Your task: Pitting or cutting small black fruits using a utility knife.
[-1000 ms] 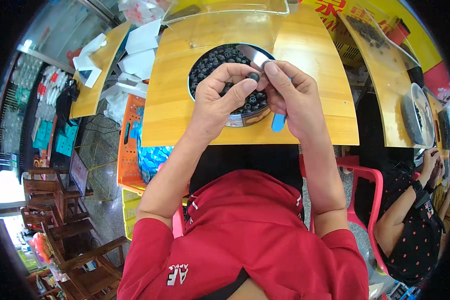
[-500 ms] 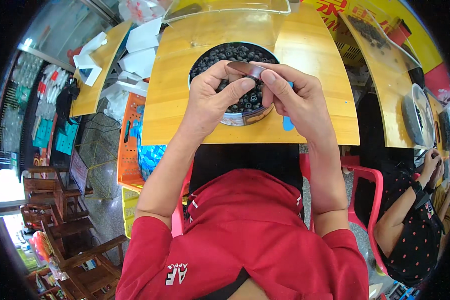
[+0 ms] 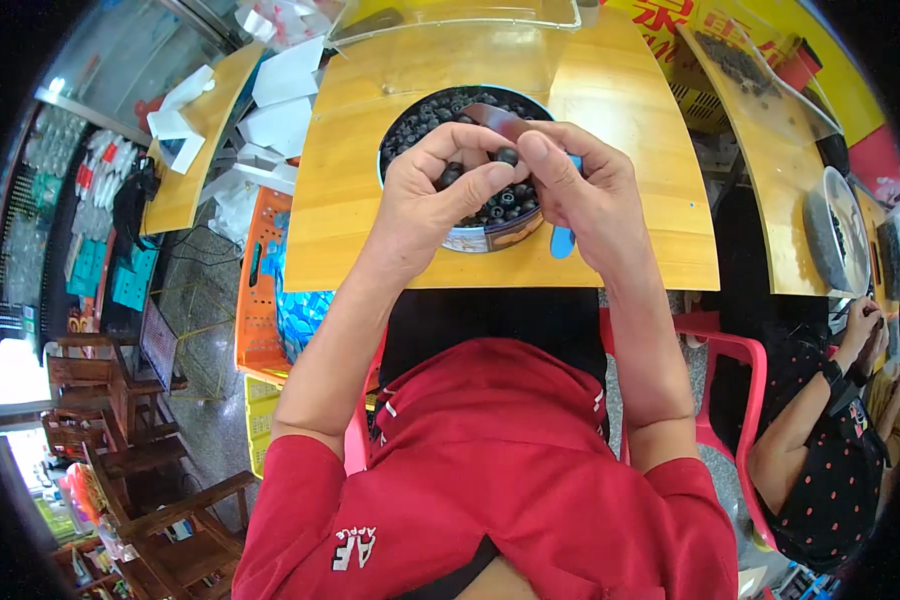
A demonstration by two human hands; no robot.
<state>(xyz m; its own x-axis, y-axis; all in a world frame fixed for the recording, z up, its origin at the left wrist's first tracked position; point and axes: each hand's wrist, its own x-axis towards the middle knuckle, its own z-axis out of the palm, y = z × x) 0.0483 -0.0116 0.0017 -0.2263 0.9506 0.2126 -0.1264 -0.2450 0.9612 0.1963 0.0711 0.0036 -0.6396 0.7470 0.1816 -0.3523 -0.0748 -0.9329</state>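
Below my hands a round tin (image 3: pixel 467 240) is filled with small, dark, round pieces (image 3: pixel 432 112), some with a pale ring; I cannot tell their exact kind. Over it, my left hand (image 3: pixel 432 180) is closed, pinching one dark round piece (image 3: pixel 505 156) between thumb and forefinger. My right hand (image 3: pixel 585 185) is wrapped round a knife whose blue handle (image 3: pixel 562 241) shows below the palm. The blade (image 3: pixel 498 120) points up and left, just beyond the pinched piece. The fingertips of both hands are close together.
A clear plastic tub (image 3: pixel 455 50) stands behind the tin on the wooden table (image 3: pixel 640 130). An orange crate (image 3: pixel 260 290) is at the left. To the right, another person's arm (image 3: pixel 795 425) is by a second table (image 3: pixel 760 170) with a plastic basin (image 3: pixel 836 235).
The blade has turned upward, away from my left fingers, and the blue handle has swung further into view. The dark piece at my left fingertips now shows.
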